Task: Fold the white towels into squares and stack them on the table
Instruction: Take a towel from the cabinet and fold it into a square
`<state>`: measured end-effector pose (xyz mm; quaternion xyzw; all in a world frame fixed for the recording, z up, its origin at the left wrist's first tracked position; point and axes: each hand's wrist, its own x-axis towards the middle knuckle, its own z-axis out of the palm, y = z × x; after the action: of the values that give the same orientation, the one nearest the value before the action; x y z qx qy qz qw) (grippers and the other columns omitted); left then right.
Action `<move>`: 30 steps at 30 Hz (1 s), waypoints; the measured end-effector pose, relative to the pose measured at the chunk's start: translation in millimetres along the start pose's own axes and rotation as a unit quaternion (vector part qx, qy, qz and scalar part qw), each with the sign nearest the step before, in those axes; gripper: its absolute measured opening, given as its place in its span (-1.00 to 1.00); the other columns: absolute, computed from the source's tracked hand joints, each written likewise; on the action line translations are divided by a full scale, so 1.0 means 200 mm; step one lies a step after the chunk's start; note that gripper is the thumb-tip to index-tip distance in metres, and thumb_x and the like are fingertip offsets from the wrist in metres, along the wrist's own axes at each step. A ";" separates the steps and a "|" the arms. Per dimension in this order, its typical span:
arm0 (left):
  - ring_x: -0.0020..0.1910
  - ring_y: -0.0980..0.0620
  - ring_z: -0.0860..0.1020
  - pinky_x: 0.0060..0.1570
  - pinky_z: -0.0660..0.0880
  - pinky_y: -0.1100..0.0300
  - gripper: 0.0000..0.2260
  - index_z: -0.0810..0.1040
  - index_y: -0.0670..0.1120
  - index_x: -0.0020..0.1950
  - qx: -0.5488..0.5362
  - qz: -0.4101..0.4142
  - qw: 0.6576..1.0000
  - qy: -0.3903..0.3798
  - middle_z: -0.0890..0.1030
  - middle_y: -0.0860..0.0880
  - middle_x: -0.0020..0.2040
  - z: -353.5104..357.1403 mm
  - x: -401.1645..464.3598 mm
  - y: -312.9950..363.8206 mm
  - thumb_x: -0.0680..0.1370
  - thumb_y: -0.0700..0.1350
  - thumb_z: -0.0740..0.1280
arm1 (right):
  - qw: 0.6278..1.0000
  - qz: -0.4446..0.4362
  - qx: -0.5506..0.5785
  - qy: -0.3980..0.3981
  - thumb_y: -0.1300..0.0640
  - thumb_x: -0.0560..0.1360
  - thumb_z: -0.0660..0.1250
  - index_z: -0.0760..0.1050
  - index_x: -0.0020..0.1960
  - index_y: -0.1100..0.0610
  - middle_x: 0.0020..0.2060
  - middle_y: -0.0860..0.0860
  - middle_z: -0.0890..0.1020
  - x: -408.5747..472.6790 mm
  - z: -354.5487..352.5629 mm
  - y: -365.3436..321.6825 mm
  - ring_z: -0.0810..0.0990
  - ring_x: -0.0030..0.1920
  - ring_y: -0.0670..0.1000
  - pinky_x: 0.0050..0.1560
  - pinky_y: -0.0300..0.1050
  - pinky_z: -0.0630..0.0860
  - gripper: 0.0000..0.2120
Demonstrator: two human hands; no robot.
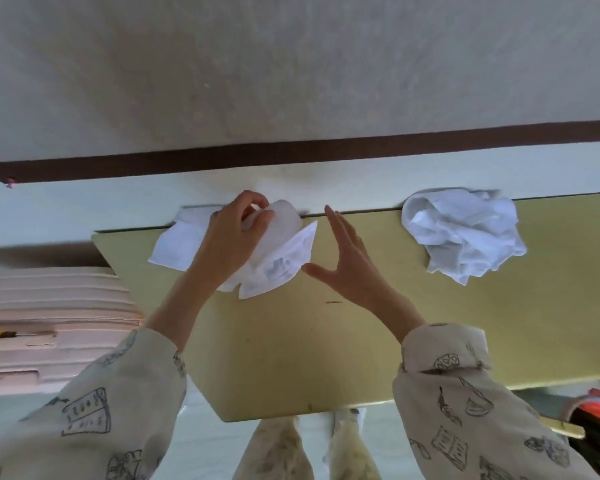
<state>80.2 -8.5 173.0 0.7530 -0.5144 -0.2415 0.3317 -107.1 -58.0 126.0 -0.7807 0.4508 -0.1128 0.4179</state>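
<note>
A folded white towel (177,245) lies flat at the far left of the yellow-green table (326,341). Partly over it sits a crumpled white towel (284,261), and my left hand (232,237) grips its raised upper part with curled fingers. My right hand (350,268) hovers just right of that towel, fingers straight and spread, thumb pointing toward the cloth. A heap of crumpled white towels (465,233) rests at the table's far edge on the right.
The table's far edge meets a pale wall with a dark brown strip (291,154). Pink padded material (49,320) lies left of the table. Red and dark items (596,420) show at the lower right. My legs stand below the near edge.
</note>
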 end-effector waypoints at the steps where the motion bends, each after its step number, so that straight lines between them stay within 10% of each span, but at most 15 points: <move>1: -0.28 0.17 0.46 -0.25 0.36 0.32 -0.91 0.48 -0.06 0.02 0.000 0.004 1.000 -0.016 0.49 0.13 -0.29 -0.01 -0.01 0.07 0.57 -0.09 0.24 | 0.998 -0.045 -0.044 0.002 -0.06 0.42 0.40 -0.18 0.52 -0.07 0.53 -0.03 -0.05 -0.02 -0.05 -0.05 -0.04 0.51 0.00 0.47 0.06 0.02 -0.08; 6: -0.21 0.14 0.50 -0.22 0.45 0.32 -0.93 0.48 -0.01 0.01 -0.072 -0.013 0.995 -0.064 0.54 0.10 -0.23 0.06 -0.12 0.33 0.56 -0.07 0.25 | 0.975 -0.157 -0.138 0.082 0.15 0.45 0.35 0.31 0.40 0.07 0.32 0.05 0.44 -0.17 -0.23 -0.07 0.37 0.34 0.08 0.36 0.11 0.31 -0.46; 10: -0.18 0.10 0.47 -0.25 0.39 0.38 -0.82 0.40 0.00 0.15 -0.090 -0.019 0.994 -0.055 0.47 0.10 -0.15 0.19 -0.25 0.42 0.57 -0.03 0.23 | 0.964 -0.172 -0.117 0.162 0.17 0.45 0.20 0.60 0.04 0.19 -0.10 0.05 0.67 -0.30 -0.44 -0.02 0.59 -0.07 0.08 -0.01 -0.23 0.41 -0.74; 15: 0.04 0.04 0.43 -0.03 0.34 0.15 -0.37 0.27 -0.03 0.30 0.166 0.014 0.985 -0.053 0.37 0.06 0.13 0.42 -0.44 0.48 0.37 0.25 0.37 | 0.985 -0.120 -0.096 0.081 0.22 0.50 0.27 0.62 0.04 0.21 -0.13 0.08 0.69 -0.38 -0.65 -0.04 0.58 -0.17 0.02 -0.05 -0.14 0.49 -0.81; 22: 0.00 -0.12 0.51 -0.06 0.42 0.03 -0.73 0.40 -0.18 0.19 0.096 0.037 0.983 0.154 0.48 -0.12 0.13 0.50 -0.50 0.51 0.49 -0.30 0.21 | 0.984 -0.135 -0.106 0.040 0.17 0.53 0.27 0.63 -0.01 0.20 -0.20 0.06 0.68 -0.44 -0.73 -0.08 0.52 -0.24 -0.02 -0.19 -0.33 0.38 -0.82; 30: -0.19 -0.06 0.50 -0.20 0.43 0.09 -0.94 0.46 -0.16 -0.07 0.106 -0.028 0.981 0.160 0.52 -0.07 -0.10 0.33 -0.40 0.41 0.54 -0.24 0.20 | 0.985 -0.116 -0.093 0.091 0.13 0.56 0.23 0.62 -0.07 0.25 -0.22 0.11 0.66 -0.38 -0.84 -0.17 0.56 -0.20 0.10 -0.13 -0.20 0.34 -0.76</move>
<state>-44.5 29.8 192.3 0.8269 -0.4564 -0.0709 0.3208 -222.4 -81.0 271.2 -0.8494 0.4022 -0.1886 0.2850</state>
